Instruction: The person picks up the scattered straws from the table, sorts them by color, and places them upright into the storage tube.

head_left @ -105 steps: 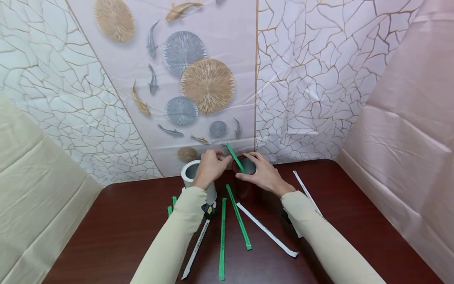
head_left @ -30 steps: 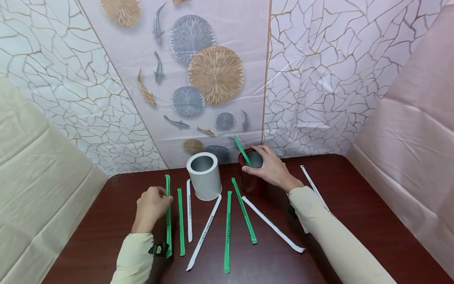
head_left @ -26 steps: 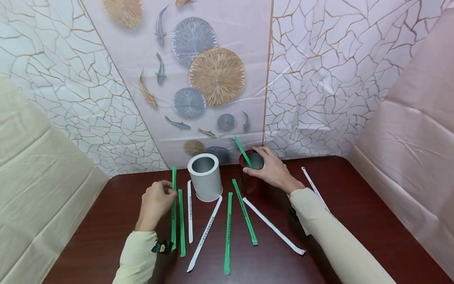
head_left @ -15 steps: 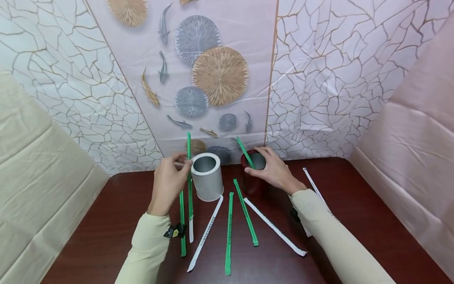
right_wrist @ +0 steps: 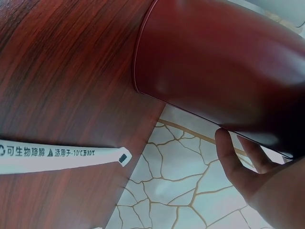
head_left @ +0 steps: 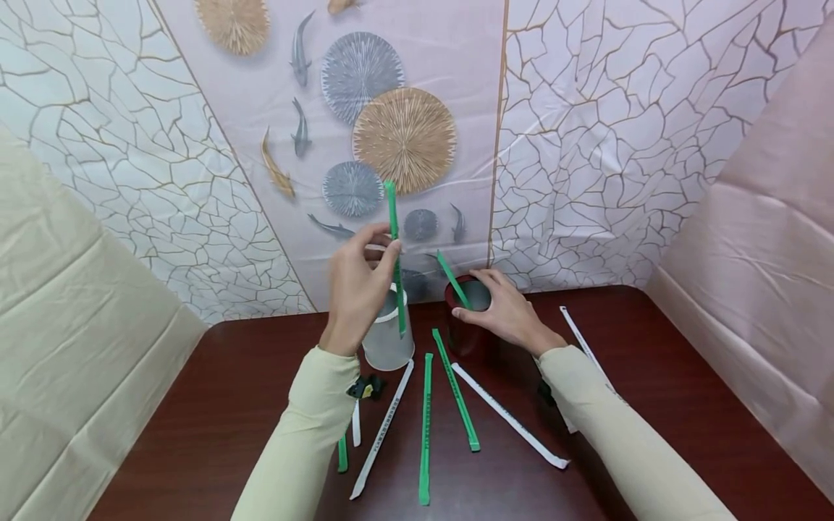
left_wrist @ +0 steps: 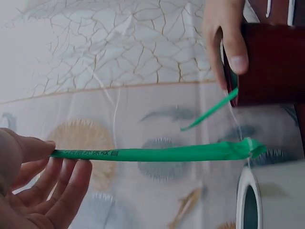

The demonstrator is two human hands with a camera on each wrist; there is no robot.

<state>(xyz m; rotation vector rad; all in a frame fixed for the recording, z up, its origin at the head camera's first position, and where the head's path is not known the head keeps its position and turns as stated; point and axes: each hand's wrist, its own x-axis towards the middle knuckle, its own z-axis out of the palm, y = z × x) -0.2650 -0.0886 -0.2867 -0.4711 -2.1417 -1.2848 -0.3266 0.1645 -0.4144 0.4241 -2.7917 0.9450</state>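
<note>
My left hand [head_left: 360, 282] pinches a green-wrapped straw [head_left: 394, 217] between thumb and fingers, raised in front of the white canister [head_left: 388, 347]. In the left wrist view the straw [left_wrist: 176, 154] stretches from the fingertips past the white canister's rim [left_wrist: 248, 191]. My right hand [head_left: 504, 312] grips the rim of the dark red canister [head_left: 461, 329], thumb at the front and fingers behind. Another green-wrapped straw [head_left: 452, 276] leans out of that red canister. The right wrist view shows the red canister's side [right_wrist: 214, 67] with fingers [right_wrist: 228, 152] beside it.
On the dark wood table [head_left: 215, 405] lie more wrapped straws: green ones [head_left: 426, 434] [head_left: 457, 394] and white ones [head_left: 384, 430] [head_left: 508, 414] in front of the canisters. A further white straw [head_left: 583, 344] lies right of the right forearm. A patterned cloth [head_left: 573, 181] hangs behind the table.
My left hand has picked up a green straw from the table's left and carried it up and right to the white canister. The right hand has stayed on the red canister.
</note>
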